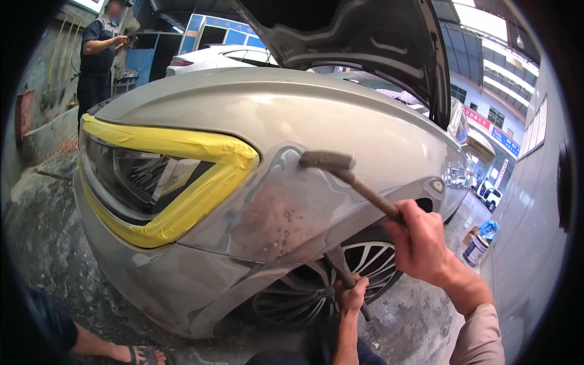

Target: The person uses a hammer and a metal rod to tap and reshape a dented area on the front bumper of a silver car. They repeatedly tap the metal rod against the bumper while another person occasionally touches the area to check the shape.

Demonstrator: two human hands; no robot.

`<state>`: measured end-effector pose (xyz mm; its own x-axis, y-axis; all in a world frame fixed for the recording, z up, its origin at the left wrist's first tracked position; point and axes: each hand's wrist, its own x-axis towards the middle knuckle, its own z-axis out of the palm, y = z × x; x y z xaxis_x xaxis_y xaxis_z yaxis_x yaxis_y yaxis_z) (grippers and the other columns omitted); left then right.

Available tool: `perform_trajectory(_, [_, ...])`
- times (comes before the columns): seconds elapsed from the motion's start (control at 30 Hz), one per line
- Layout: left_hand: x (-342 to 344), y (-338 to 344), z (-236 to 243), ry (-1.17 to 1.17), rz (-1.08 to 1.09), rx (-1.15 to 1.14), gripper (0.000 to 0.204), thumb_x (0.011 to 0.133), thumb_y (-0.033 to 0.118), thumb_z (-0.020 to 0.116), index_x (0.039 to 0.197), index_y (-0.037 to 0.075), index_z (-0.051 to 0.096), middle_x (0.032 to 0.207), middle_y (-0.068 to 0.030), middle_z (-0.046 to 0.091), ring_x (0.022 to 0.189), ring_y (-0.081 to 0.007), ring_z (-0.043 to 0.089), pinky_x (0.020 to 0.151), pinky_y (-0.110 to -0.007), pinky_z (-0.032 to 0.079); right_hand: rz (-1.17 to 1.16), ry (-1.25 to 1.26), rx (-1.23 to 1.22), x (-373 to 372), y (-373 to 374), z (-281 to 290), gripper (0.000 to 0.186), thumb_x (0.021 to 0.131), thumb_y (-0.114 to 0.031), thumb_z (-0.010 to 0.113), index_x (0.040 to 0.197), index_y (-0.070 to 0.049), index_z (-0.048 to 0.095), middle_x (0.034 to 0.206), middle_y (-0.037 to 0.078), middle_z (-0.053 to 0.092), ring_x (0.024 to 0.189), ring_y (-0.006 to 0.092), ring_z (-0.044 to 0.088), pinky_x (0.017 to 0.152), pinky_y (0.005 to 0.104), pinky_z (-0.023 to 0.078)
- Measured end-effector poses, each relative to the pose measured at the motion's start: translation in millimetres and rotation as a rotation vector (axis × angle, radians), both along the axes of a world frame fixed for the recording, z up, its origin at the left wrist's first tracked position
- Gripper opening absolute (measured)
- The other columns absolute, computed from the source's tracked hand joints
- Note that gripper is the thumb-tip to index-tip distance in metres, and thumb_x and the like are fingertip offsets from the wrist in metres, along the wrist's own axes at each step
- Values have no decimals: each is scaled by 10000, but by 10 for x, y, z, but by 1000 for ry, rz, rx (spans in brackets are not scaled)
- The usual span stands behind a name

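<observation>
A silver car's front fender [286, 207] shows a sanded, bare-metal patch behind the headlight. My right hand [420, 240] grips the wooden handle of a hammer [328, 161], whose head rests close against the fender above the patch. My left hand [351, 295] reaches under the wheel arch and holds a dark bar-shaped tool [337, 264] that runs up behind the panel. Its upper end is hidden behind the fender.
Yellow masking tape [201, 176] frames the headlight. The hood [365, 42] stands raised. The alloy wheel [316, 286] sits under the arch. A person [100, 55] stands at the far left, a white car [219, 58] behind. A can [477, 246] stands on the floor at right. My sandalled foot [137, 354] is at lower left.
</observation>
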<state>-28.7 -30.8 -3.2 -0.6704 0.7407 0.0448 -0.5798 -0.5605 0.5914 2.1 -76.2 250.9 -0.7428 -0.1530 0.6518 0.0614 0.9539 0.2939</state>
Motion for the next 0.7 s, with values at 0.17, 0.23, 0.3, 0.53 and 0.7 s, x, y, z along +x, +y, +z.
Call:
perform_trajectory(0.17, [-9,-16,10,-9,-15,69,320,745,21,621,497,81,427,502,77,404,475,-39,347,467,-269,245,7,-24,52,-29,-71,31,158,851,22,677,949,31,552,671,136,543,479,306,537,418,367,394])
perform_trajectory(0.23, [-12,-7,9,6,-4,63,318,745,24,621,498,82,429,501,76,405,474,-39,345,465,-269,241,27,22,41,-3,-98,54,159,847,27,678,940,27,549,665,131,536,468,299,528,412,367,387])
perform_trajectory(0.3, [-9,0,2,46,15,-2,321,746,26,619,499,83,422,502,76,403,473,-40,341,464,-270,238,96,56,43,3,-98,67,162,839,40,679,923,15,542,658,119,526,456,283,516,406,363,377])
perform_trajectory(0.53, [-2,-13,-3,40,28,15,322,750,39,618,499,79,421,499,75,394,475,-43,342,470,-266,242,18,-40,80,26,-66,25,187,840,20,682,939,14,524,668,119,534,492,289,540,428,372,393])
perform_trajectory(0.7, [-10,-24,-5,45,27,45,317,746,36,624,500,74,427,500,75,399,476,-40,359,472,-258,247,85,-15,65,78,-94,-14,180,809,25,691,923,10,551,672,103,529,476,266,515,409,365,376])
